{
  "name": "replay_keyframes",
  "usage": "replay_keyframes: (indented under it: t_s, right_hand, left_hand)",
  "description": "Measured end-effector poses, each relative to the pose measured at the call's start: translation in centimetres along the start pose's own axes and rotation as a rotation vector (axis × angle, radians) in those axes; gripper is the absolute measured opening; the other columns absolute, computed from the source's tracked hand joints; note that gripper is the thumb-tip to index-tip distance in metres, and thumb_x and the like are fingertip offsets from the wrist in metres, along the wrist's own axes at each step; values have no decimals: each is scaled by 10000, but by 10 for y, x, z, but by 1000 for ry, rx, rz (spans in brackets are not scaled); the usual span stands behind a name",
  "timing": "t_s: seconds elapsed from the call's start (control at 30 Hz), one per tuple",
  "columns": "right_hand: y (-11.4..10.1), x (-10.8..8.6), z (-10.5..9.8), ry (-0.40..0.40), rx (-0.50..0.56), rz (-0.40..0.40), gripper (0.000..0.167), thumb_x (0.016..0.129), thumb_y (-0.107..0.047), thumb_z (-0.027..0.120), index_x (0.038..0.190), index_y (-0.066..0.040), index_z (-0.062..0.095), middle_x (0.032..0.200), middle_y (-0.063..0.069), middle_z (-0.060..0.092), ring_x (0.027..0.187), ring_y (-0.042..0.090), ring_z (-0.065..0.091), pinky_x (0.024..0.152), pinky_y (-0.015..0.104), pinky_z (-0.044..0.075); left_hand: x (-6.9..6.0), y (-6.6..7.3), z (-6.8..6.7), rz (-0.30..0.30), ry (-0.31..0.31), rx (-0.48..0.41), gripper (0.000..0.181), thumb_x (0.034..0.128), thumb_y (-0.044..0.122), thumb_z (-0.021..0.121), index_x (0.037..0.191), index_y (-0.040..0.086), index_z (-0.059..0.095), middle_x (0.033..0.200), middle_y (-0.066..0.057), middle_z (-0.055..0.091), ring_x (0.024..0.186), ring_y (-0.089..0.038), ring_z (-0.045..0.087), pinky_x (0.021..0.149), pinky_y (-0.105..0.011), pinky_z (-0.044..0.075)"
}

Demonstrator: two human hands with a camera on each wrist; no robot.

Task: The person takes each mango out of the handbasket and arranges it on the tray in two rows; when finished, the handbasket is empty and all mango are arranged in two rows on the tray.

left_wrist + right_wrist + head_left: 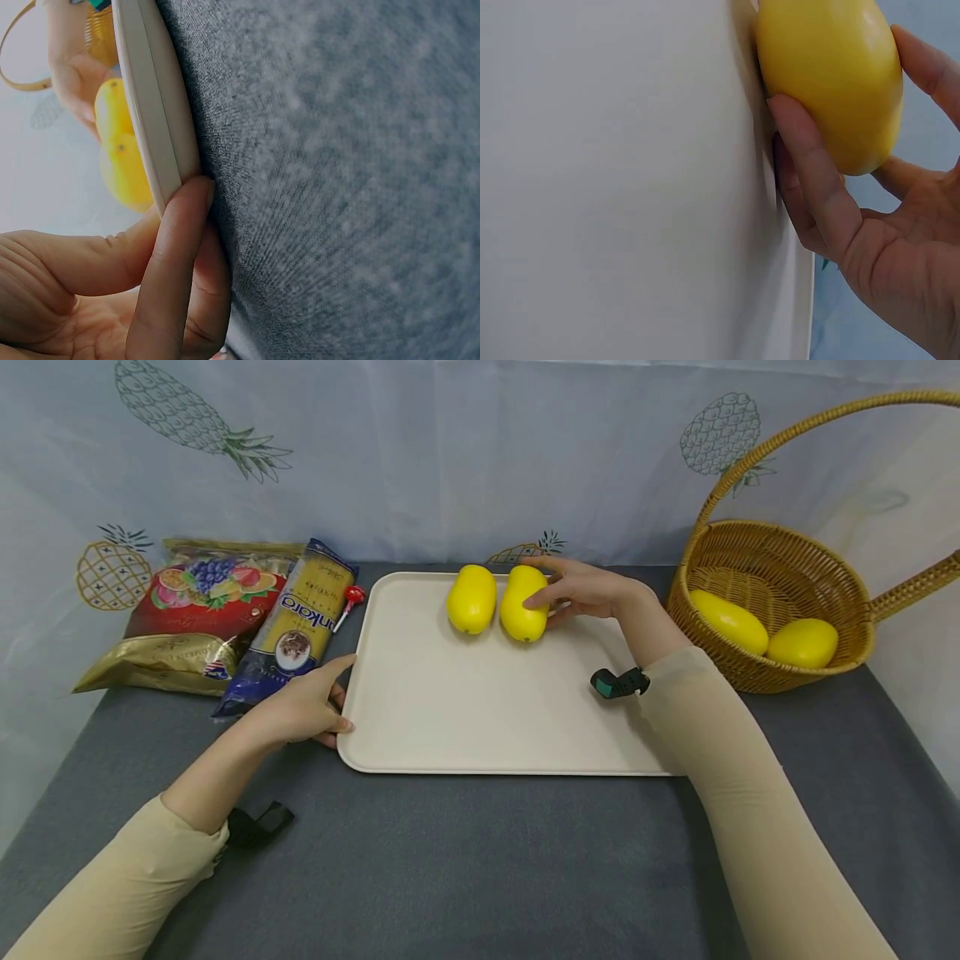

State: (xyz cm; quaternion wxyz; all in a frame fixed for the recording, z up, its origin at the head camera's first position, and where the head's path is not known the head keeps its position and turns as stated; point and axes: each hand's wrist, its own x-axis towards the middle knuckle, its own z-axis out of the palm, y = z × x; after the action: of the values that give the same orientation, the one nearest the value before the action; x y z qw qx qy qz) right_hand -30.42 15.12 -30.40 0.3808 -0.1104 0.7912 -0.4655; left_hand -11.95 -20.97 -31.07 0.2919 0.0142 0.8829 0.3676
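Note:
Two yellow mangoes lie side by side at the back of a cream tray [480,710]. My right hand [581,589] grips the right mango [523,604]. In the right wrist view its fingers and thumb spread around that mango [832,75], low over the tray surface. The left mango [472,600] stands just beside it, untouched by either hand. At the tray's left edge, my left hand [311,702] pinches the rim. The left wrist view shows the fingers [169,262] against the tray's side [161,97].
A wicker basket [750,539] with a tall handle stands at the right, holding two more yellow mangoes [802,643]. At the left lie a red and gold fruit-print bag [202,610], a blue and gold packet [296,627] and a red lollipop [354,595]. A pineapple-print curtain [420,460] hangs behind.

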Motion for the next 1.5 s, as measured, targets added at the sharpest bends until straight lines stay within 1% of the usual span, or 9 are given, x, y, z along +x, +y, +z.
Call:
replay_keyframes:
  t_s: [0.2,0.3,0.53,0.77,0.93,1.1,1.37,1.5]
  right_hand:
    - [-1,0,0,-1,8,15,872,953,-220,627,1601,-321,52,1640,109,171,1439,320,355,1132,492,448]
    - [0,0,-1,8,13,28,855,963,-235,621,1602,-317,58,1644,98,177,1422,328,374,1125,475,459]
    - [2,2,-4,28,11,41,822,975,-254,612,1602,-307,83,1618,96,239,1304,299,460,1072,414,515]
    - [2,2,-4,29,-3,28,812,972,-266,613,1601,-302,101,1596,101,265,1186,252,488,1067,406,520]
    - [2,1,-4,27,6,26,812,971,-264,616,1600,-304,105,1586,105,274,1142,238,495,1058,405,526]
    - [3,1,-5,19,25,29,814,973,-260,615,1601,-300,98,1584,110,283,1152,237,514,1057,411,526]
    - [3,-3,-5,14,58,27,809,984,-251,600,1603,-276,80,1592,119,288,1245,275,517,1047,433,530]
    - [4,-5,-6,14,60,26,797,987,-261,593,1603,-263,87,1581,120,309,1248,275,525,1035,428,540]
  left_hand:
    - [0,1,0,-3,0,-3,953,889,-32,667,1596,68,37,1137,-237,473,777,-177,614,633,-294,614]
    - [0,1,0,-5,1,-2,955,889,-33,667,1596,68,35,1138,-237,475,777,-177,616,633,-295,614]
    - [0,1,-1,10,-2,-1,975,882,-25,681,1593,50,18,1117,-239,475,779,-178,610,620,-299,611]
    - [1,1,1,-10,1,-1,963,884,-38,671,1597,68,31,1128,-232,474,782,-179,613,634,-297,615]
    - [0,1,0,-1,1,-5,972,881,-36,677,1596,63,25,1127,-238,474,780,-179,616,629,-296,614]
    - [0,2,0,-2,3,-6,973,881,-40,674,1597,68,25,1130,-235,470,775,-177,617,626,-292,614]
    - [-1,3,0,-3,-4,-10,957,889,-41,664,1596,64,27,1135,-233,464,792,-178,611,635,-291,616]
    - [-1,3,0,0,-6,-8,956,890,-37,665,1596,64,28,1134,-231,463,796,-177,606,636,-287,615]
